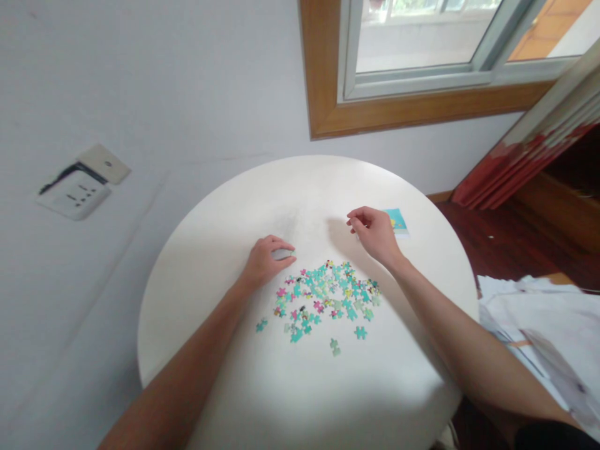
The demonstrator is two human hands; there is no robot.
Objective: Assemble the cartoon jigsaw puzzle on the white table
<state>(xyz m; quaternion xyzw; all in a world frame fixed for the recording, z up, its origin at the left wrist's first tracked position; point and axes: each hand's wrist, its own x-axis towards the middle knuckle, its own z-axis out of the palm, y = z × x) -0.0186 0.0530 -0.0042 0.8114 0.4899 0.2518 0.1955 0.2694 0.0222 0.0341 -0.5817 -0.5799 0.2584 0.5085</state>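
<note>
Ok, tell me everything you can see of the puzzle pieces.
The puzzle pieces lie in a loose, scattered spread on the white table, close to the left hand. Small, flat and knobbed, they look like printed card: mostly turquoise, with some pale green, pink, yellow and dark. Many lie crowded together; a few sit apart toward the near side. Whether the hand touches any is unclear.

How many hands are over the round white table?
2: bare left hand, upper-left of the teal, pink and yellow jigsaw pieces; bare right hand, partly hiding the blue rectangular picture card.
</note>
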